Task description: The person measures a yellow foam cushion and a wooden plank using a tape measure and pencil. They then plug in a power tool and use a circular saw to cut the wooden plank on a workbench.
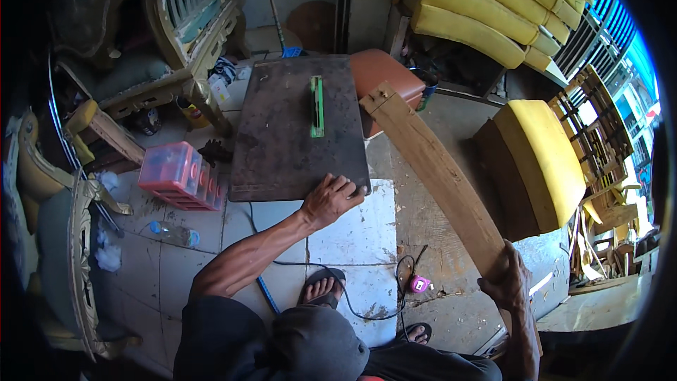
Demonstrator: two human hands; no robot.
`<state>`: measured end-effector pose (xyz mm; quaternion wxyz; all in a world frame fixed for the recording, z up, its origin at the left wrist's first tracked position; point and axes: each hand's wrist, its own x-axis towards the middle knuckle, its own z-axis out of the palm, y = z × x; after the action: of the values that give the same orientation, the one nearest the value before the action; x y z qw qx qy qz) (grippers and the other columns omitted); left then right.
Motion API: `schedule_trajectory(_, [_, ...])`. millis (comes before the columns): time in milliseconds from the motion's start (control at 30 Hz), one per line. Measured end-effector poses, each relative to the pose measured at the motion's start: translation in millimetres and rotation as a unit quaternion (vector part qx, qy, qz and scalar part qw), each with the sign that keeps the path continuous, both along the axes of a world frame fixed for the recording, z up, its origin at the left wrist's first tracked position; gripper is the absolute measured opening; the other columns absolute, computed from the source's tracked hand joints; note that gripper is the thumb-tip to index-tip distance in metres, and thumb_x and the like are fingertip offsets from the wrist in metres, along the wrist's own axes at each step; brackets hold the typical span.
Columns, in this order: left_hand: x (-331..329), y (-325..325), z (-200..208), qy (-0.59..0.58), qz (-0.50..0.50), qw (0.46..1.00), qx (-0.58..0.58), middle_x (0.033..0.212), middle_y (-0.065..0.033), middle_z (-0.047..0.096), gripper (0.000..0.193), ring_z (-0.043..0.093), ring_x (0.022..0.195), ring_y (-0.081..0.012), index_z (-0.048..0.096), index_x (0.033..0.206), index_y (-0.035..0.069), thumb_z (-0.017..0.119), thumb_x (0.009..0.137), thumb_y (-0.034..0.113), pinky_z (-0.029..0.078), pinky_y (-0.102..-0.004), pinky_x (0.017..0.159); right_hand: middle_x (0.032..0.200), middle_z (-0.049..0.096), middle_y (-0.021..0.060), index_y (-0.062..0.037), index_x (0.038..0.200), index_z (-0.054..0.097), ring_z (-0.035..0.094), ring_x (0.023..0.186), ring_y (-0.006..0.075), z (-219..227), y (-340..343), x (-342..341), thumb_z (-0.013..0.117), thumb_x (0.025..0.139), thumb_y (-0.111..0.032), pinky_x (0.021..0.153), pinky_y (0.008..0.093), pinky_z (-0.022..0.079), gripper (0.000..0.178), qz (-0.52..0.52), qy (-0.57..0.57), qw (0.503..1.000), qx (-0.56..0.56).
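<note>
My right hand [509, 279] grips the lower end of a long, slightly curved wooden plank [441, 173]. The plank slants up and left, and its far end is beside the dark table's right side. At the near right corner of the low dark table [275, 127], my left hand [333, 201] rests with its fingers curled in. Whatever those fingers close on, if anything, is hidden. Set into the tabletop is a narrow green-framed slot [317, 107], lying lengthwise beyond my left hand.
A brown cushioned seat [384, 81] stands behind the table. Yellow padded pieces [486, 7] are stacked at the far right, with a yellow cushion [546, 162] nearer. A black cord [352, 310] and pink tape measure [420, 283] lie on the floor. Pink drawers [173, 173] stand left.
</note>
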<state>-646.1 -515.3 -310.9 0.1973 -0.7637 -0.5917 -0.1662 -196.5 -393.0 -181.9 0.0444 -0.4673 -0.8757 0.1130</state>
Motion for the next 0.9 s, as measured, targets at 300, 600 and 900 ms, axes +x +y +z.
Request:
schedule_trajectory(300, [10.4, -151.4, 4.2, 0.014, -0.063, 0.998, -0.028, 0.102, -0.0065, 0.059, 0.034, 0.055, 0.101, -0.0196, 0.061, 0.124, 0.023, 0.060, 0.090, 0.017, 0.048, -0.0349, 0.080, 0.108, 0.057, 0.0230, -0.0038, 0.150, 0.031, 0.061, 0.091, 0.0430, 1.0, -11.6, -44.1, 0.082, 0.058, -0.035, 0.079, 0.0504, 0.050, 0.110, 0.117, -0.007, 0.992, -0.040])
schedule_trajectory(600, [41.3, -166.0, 41.5, -0.083, -0.090, 0.990, 0.068, 0.121, -0.0048, 0.056, 0.034, 0.054, 0.116, -0.0185, 0.061, 0.127, 0.023, 0.062, 0.094, 0.034, 0.047, -0.0369, 0.100, 0.095, 0.058, 0.0141, -0.0066, 0.143, 0.045, 0.061, 0.081, 0.0321, -24.6, -27.2, -30.4, 0.081, 0.055, -0.041, 0.067, 0.0466, 0.048, 0.101, 0.234, -0.069, 0.968, -0.053])
schedule_trajectory(900, [71.9, -84.3, 25.3, -0.240, -0.022, 0.965, -0.105, 0.152, -0.0120, 0.042, 0.055, 0.033, 0.145, -0.0289, 0.053, 0.141, 0.016, 0.064, 0.091, 0.036, 0.026, -0.0471, 0.120, 0.093, 0.057, 0.0167, -0.0034, 0.141, 0.048, 0.060, 0.083, 0.0365, -32.9, -5.5, -34.0, 0.081, 0.051, -0.029, 0.076, 0.0471, 0.050, 0.099, 0.231, -0.119, 0.957, -0.133])
